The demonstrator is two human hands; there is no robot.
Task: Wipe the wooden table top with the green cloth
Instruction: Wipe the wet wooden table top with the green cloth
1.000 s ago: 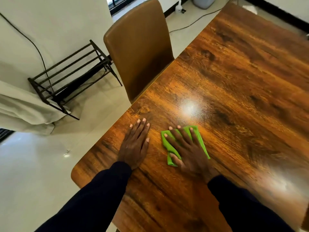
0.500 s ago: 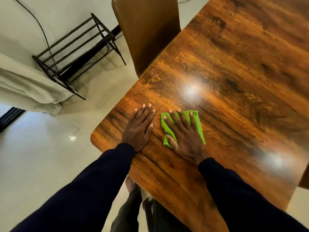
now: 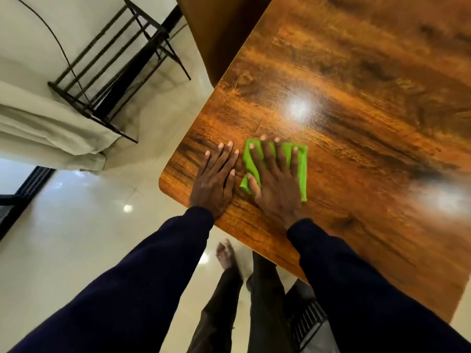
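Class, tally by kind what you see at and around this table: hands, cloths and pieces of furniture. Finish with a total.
Hands: 2 (left hand, right hand)
Cloths: 1 (green cloth)
Tables: 1 (wooden table)
Chairs: 1 (brown chair)
Racks: 1 (black metal rack)
Total: 6

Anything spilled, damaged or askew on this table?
Nothing stands out. The right hand presses the cloth flat on the table near its corner; the left hand rests flat beside it. No spill or damage shows; the bright patches look like light reflections.
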